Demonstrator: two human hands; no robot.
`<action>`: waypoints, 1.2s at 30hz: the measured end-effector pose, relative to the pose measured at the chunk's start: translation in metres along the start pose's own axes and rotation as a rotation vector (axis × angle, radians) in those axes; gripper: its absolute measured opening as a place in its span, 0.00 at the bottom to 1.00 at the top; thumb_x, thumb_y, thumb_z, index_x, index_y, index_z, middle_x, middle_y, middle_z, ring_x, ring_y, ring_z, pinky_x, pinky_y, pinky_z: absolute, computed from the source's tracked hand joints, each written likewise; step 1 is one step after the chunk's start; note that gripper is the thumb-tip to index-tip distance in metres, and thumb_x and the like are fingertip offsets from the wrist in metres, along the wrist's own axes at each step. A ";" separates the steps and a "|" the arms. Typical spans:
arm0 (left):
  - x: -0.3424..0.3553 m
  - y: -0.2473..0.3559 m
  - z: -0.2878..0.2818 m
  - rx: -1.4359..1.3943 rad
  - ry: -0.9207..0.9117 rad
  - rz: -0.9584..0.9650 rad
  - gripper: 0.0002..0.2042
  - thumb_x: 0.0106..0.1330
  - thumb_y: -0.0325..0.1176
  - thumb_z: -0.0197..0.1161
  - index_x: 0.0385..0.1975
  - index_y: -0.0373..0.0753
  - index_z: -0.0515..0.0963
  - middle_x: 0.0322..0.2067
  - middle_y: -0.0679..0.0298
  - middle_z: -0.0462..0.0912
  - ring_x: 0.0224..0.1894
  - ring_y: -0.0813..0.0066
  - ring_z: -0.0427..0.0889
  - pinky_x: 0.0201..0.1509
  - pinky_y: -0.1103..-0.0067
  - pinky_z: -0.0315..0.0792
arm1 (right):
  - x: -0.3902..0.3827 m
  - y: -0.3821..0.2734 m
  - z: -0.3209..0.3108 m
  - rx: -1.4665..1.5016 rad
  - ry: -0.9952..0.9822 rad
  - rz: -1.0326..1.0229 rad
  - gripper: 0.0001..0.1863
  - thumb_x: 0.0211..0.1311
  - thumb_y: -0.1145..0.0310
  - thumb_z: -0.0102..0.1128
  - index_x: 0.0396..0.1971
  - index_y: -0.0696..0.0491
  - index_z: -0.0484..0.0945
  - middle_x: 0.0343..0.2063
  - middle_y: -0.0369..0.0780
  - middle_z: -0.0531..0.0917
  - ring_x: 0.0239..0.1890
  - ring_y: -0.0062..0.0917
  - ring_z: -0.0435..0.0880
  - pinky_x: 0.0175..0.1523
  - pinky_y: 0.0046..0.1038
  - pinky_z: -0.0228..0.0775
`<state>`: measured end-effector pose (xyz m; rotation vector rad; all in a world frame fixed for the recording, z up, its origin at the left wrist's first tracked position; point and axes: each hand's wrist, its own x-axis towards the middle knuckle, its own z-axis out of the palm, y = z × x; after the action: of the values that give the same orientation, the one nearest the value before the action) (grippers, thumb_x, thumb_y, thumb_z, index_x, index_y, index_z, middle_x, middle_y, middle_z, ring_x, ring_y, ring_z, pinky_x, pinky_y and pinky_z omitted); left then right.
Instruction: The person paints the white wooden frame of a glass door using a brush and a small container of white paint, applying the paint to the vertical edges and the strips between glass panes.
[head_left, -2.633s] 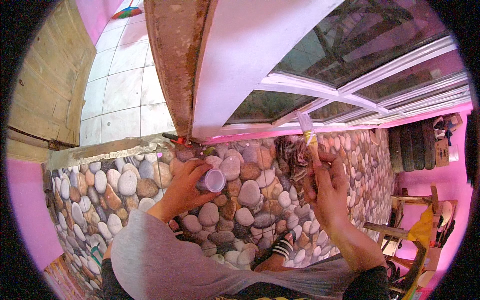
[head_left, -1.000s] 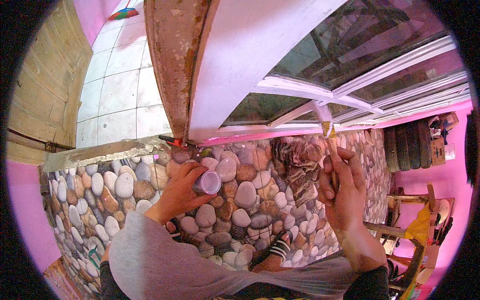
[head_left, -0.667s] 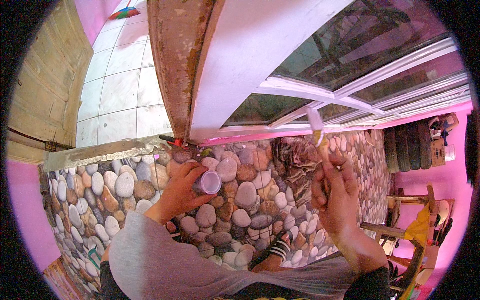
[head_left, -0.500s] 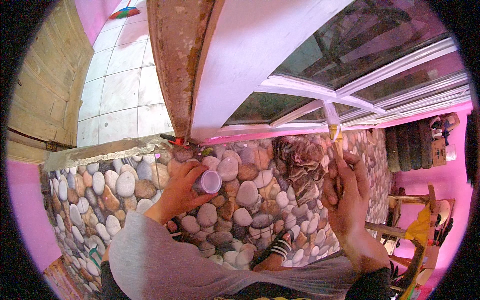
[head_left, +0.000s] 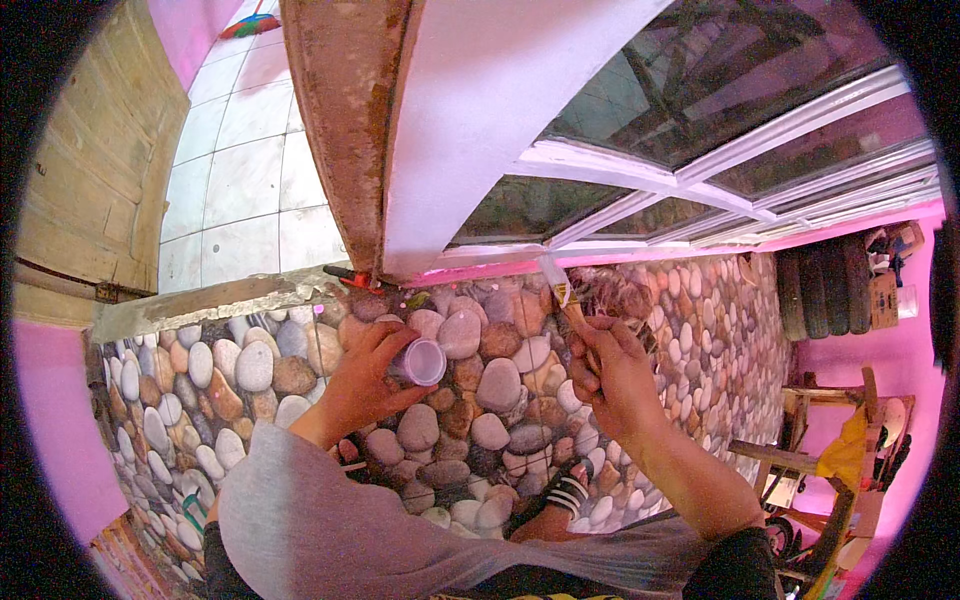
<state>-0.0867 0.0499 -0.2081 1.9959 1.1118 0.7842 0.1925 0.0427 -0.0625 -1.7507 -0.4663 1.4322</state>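
Observation:
My left hand (head_left: 368, 388) is wrapped round a small translucent plastic cup (head_left: 424, 363), held upright over the pebble-patterned floor; pale stuff shows inside it. In my right hand (head_left: 618, 372) is the handle of a paintbrush (head_left: 568, 303), its white-coated bristles pointing up and away from me. The bristle tip is at the lower edge of the white-framed window (head_left: 580, 163), close to its bottom rail; I cannot tell whether it touches. Beyond the brush, a crumpled brown cloth (head_left: 625, 298) lies on the floor, partly hidden by my right hand.
An unpainted brown edge (head_left: 345, 130) borders the white frame. A red-and-black tool (head_left: 352, 279) lies by the doorsill. At the far left stands a wooden door (head_left: 100, 160) beside white tiles. Stacked tires (head_left: 820, 290) and a wooden rack (head_left: 800, 455) line the right side.
My right hand and the paintbrush have moved left and down, from the window's crossing bars to its lower edge. The left hand with the cup has hardly moved.

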 end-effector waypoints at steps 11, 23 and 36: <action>0.001 -0.001 0.005 -0.027 0.001 0.000 0.32 0.52 0.40 0.79 0.55 0.37 0.73 0.53 0.50 0.74 0.56 0.48 0.76 0.59 0.61 0.73 | 0.013 -0.008 0.007 0.025 0.001 -0.050 0.12 0.71 0.59 0.61 0.41 0.51 0.73 0.23 0.31 0.71 0.17 0.15 0.64 0.18 0.22 0.50; 0.001 -0.002 0.004 -0.024 -0.002 0.006 0.32 0.52 0.40 0.79 0.55 0.37 0.73 0.54 0.49 0.74 0.56 0.48 0.76 0.60 0.62 0.72 | 0.014 0.008 0.004 0.067 -0.015 -0.034 0.07 0.72 0.66 0.56 0.45 0.49 0.71 0.28 0.33 0.74 0.17 0.15 0.64 0.19 0.19 0.50; 0.001 0.000 0.003 -0.031 -0.030 -0.048 0.32 0.52 0.42 0.79 0.55 0.37 0.73 0.54 0.50 0.74 0.57 0.48 0.76 0.61 0.62 0.72 | -0.004 -0.019 -0.005 0.072 0.024 -0.126 0.07 0.75 0.65 0.51 0.46 0.50 0.71 0.26 0.33 0.74 0.18 0.15 0.65 0.18 0.20 0.50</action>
<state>-0.0842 0.0500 -0.2096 1.9423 1.1197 0.7400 0.1995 0.0498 -0.0448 -1.6498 -0.4977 1.3225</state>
